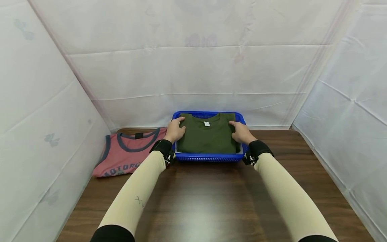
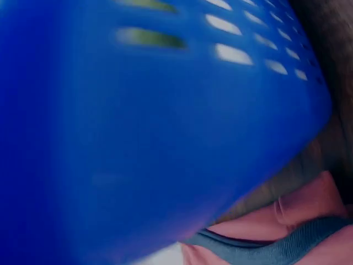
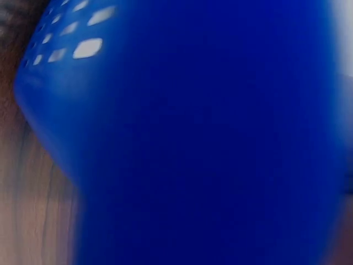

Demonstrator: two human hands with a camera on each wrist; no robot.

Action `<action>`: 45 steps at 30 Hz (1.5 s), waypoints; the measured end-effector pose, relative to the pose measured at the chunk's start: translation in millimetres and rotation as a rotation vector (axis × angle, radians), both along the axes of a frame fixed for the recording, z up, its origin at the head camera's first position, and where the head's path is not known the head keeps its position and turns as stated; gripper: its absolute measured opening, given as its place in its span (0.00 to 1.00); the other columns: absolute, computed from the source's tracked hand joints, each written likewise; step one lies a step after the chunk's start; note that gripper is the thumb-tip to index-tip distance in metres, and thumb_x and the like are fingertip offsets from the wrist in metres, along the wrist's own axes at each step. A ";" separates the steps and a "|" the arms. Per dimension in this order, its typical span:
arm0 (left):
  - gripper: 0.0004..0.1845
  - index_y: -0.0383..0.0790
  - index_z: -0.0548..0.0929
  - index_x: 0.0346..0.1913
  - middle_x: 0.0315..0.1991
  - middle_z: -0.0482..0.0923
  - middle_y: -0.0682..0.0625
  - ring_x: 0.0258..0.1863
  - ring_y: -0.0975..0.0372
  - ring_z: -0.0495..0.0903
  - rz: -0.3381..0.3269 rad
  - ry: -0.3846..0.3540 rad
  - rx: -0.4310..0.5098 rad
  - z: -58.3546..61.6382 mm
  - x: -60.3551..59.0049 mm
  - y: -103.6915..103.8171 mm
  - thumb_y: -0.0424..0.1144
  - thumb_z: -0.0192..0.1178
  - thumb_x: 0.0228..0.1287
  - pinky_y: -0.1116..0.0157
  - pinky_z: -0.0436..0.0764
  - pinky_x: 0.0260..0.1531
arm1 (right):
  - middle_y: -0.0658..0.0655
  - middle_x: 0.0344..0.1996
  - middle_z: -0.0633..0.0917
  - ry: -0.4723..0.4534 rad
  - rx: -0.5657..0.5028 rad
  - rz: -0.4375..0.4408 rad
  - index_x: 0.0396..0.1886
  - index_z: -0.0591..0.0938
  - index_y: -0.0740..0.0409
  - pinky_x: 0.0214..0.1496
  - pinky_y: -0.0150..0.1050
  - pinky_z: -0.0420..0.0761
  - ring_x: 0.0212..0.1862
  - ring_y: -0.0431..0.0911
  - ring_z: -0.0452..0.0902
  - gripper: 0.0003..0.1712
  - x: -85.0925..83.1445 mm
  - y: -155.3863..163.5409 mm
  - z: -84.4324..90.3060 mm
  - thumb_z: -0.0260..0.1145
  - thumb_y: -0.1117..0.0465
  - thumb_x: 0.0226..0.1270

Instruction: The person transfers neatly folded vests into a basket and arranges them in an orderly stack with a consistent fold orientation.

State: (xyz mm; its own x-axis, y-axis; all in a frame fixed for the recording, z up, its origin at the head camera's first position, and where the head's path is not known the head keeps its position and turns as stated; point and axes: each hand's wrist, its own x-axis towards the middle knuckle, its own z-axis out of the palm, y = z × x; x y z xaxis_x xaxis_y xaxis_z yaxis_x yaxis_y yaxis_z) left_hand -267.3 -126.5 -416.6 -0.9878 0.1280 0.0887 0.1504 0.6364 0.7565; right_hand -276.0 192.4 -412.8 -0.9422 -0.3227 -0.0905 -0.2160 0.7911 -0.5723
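A folded olive-green T-shirt [image 1: 208, 137] lies flat in a blue plastic basket [image 1: 208, 157] that stands at the far edge of the counter [image 1: 211, 198], about midway along it. The shirt's collar points toward the far edge and its folded hem toward the near edge, so its long axis runs from near to far. A small white label [image 1: 207, 123] shows inside the neckline. The cloth is plain, dull green, folded into a neat rectangle that nearly fills the basket, with a strip of white showing beneath its near edge.

The left hand [image 1: 174, 130] rests on the shirt's left side near the collar, its fingers curled over the folded edge by the basket's rim. The right hand [image 1: 240, 131] does the same on the right side, fingers bent down over that edge. Each grip is closed lightly on the shirt's side fold. Both forearms wear cream sleeves with black wrist cuffs.

The wrist views are filled by the basket's blue slotted wall [image 2: 165, 138], blurred and very close; the left one also shows a pink vest with grey-blue trim [image 2: 276, 243]. That vest [image 1: 127, 156] lies flat on the counter just left of the basket, toward the far left corner, with lettering on its chest.
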 end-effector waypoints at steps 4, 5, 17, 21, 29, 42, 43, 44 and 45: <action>0.27 0.31 0.69 0.74 0.76 0.59 0.31 0.72 0.38 0.64 -0.051 0.043 -0.097 1.1 7.8 1.0 0.28 0.56 0.75 0.47 0.70 0.67 | 0.76 0.46 0.82 0.019 0.018 0.013 0.78 0.62 0.71 0.23 0.36 0.60 0.16 0.40 0.51 0.38 3.2 -0.9 1.6 0.50 0.79 0.65; 0.27 0.30 0.70 0.74 0.77 0.56 0.31 0.77 0.40 0.56 -0.061 0.049 -0.120 2.2 10.6 1.6 0.28 0.56 0.74 0.46 0.65 0.71 | 0.77 0.49 0.82 0.025 0.020 0.017 0.77 0.62 0.72 0.24 0.37 0.59 0.17 0.40 0.51 0.38 4.0 -1.1 2.1 0.50 0.79 0.65; 0.27 0.29 0.71 0.73 0.78 0.56 0.31 0.78 0.42 0.56 -0.195 0.112 -0.390 24.8 45.9 0.2 0.32 0.60 0.74 0.46 0.65 0.71 | 0.79 0.73 0.62 0.124 0.178 0.057 0.76 0.62 0.75 0.74 0.63 0.60 0.78 0.69 0.49 0.34 24.6 -1.9 22.4 0.61 0.68 0.75; 0.28 0.30 0.72 0.72 0.75 0.63 0.32 0.77 0.41 0.58 -0.229 0.172 -0.507 23.5 55.2 -5.6 0.37 0.62 0.74 0.41 0.59 0.73 | 0.78 0.76 0.56 0.132 0.196 0.120 0.76 0.62 0.74 0.74 0.63 0.59 0.78 0.70 0.49 0.36 34.7 -9.0 27.9 0.63 0.65 0.75; 0.27 0.35 0.76 0.71 0.76 0.62 0.36 0.78 0.41 0.53 -0.247 0.097 -0.615 11.6 65.7 -10.9 0.43 0.61 0.75 0.35 0.49 0.73 | 0.78 0.75 0.60 -0.002 0.326 0.266 0.75 0.65 0.73 0.73 0.61 0.64 0.74 0.71 0.58 0.35 45.6 -10.9 22.6 0.65 0.62 0.76; 0.31 0.42 0.76 0.72 0.78 0.62 0.42 0.82 0.48 0.43 -0.221 0.021 -0.631 -2.8 72.7 -12.7 0.58 0.41 0.83 0.35 0.37 0.74 | 0.75 0.74 0.64 -0.114 0.410 0.289 0.76 0.66 0.68 0.41 0.44 0.71 0.21 0.45 0.70 0.33 38.1 -4.6 10.2 0.63 0.60 0.78; 0.31 0.42 0.76 0.72 0.78 0.62 0.43 0.82 0.49 0.42 -0.218 0.025 -0.633 -4.6 73.1 -12.7 0.58 0.40 0.83 0.35 0.36 0.74 | 0.75 0.74 0.64 -0.117 0.409 0.291 0.76 0.67 0.68 0.38 0.42 0.70 0.19 0.42 0.65 0.33 37.5 -4.0 9.0 0.63 0.61 0.78; 0.31 0.43 0.76 0.73 0.78 0.62 0.44 0.82 0.49 0.42 -0.215 0.027 -0.633 -6.4 73.3 -12.9 0.59 0.39 0.83 0.36 0.35 0.74 | 0.75 0.74 0.64 -0.117 0.405 0.293 0.76 0.67 0.69 0.35 0.41 0.69 0.18 0.40 0.61 0.33 37.0 -3.1 7.8 0.63 0.61 0.78; 0.31 0.43 0.76 0.73 0.78 0.62 0.44 0.82 0.50 0.42 -0.213 0.032 -0.626 -8.2 73.3 -13.0 0.58 0.39 0.83 0.36 0.35 0.74 | 0.76 0.74 0.64 -0.118 0.401 0.296 0.76 0.67 0.69 0.34 0.40 0.68 0.16 0.40 0.57 0.32 36.6 -2.5 6.7 0.63 0.61 0.78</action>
State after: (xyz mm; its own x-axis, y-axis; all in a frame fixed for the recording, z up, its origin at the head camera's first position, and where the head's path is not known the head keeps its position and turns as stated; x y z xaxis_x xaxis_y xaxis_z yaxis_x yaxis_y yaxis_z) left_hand -194.0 -139.5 -424.8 -0.9331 0.3577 -0.0367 0.3384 0.9081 0.2466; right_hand -239.4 189.9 -406.1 -0.7915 -0.4927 -0.3618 -0.4166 0.8679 -0.2705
